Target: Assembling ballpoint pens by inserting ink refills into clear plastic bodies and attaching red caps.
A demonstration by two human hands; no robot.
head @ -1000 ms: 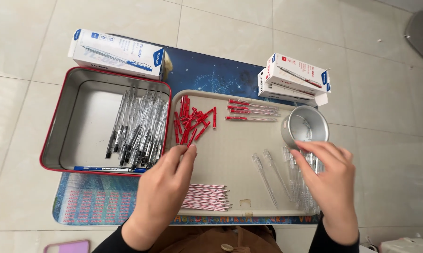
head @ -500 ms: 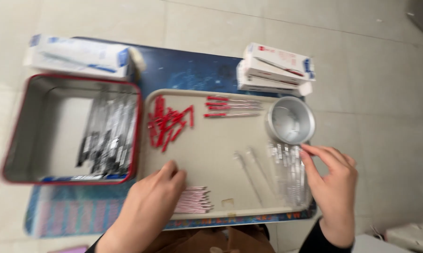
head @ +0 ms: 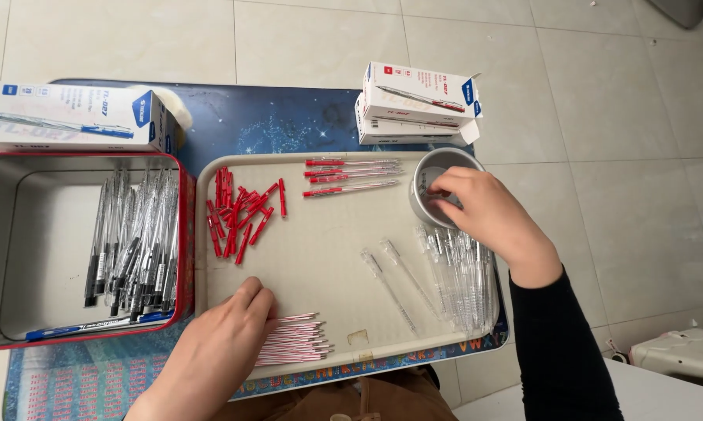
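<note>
On the beige tray, the left hand is laid flat with loosely spread fingers on the left end of a bundle of red-striped refills; nothing is gripped. At the tray's right end, the right hand is curled over a small metal cup, fingertips dipped inside; whether anything is pinched cannot be told. Clear pen barrels lie just below that hand. Red caps are heaped at the tray's left, finished red pens along its top. A red tin of pens is seen beside the tray.
</note>
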